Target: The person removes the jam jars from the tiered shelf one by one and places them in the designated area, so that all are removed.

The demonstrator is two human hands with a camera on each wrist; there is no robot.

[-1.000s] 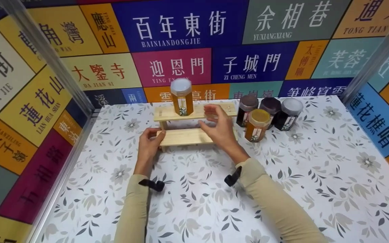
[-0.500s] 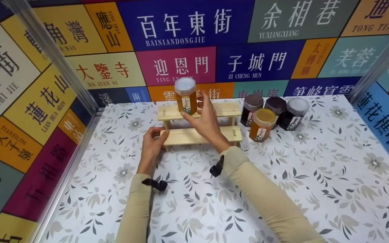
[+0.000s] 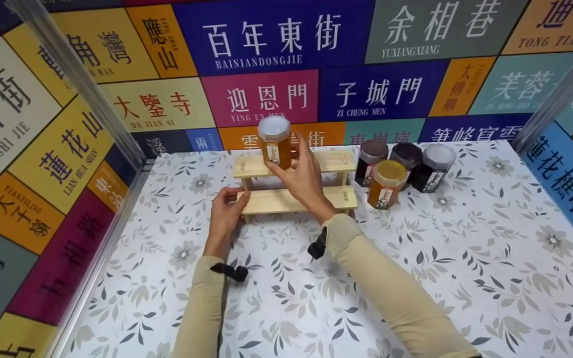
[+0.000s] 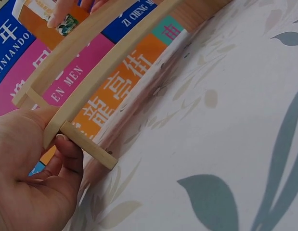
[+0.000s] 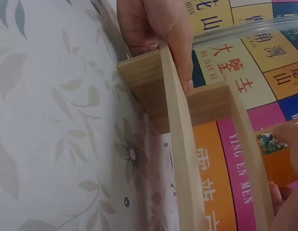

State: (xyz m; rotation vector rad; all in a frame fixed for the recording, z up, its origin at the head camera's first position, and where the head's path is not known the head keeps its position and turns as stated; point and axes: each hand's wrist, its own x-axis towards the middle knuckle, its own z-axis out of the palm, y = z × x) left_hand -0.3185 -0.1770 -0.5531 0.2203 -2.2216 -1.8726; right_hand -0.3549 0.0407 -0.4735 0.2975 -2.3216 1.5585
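Note:
A two-step wooden rack point(image 3: 266, 203) stands on the table. My left hand point(image 3: 225, 211) grips the left end of its lower step, thumb on top and fingers curled beneath, as the left wrist view shows on the wooden board point(image 4: 98, 72). At the upper step, left of its middle, is an amber hexagonal jar point(image 3: 273, 136) with a whitish lid and a small label. My right hand point(image 3: 304, 176) holds this jar from the right, thumb at its front and fingers behind. The right hand partly hides the jar's base, and in the right wrist view the jar point(image 5: 278, 166) is largely cut off.
Right of the rack stand another amber jar point(image 3: 385, 186) with a yellow lid, a dark reddish jar point(image 3: 370, 159), a dark purple jar point(image 3: 406, 156) and a dark jar with a pale lid point(image 3: 433, 166). Sign-covered panels point(image 3: 266, 40) enclose the back and sides.
My right hand has moved left from beside the jar and taken hold of it. My left hand keeps its grip on the rack. The last half second shows almost no movement.

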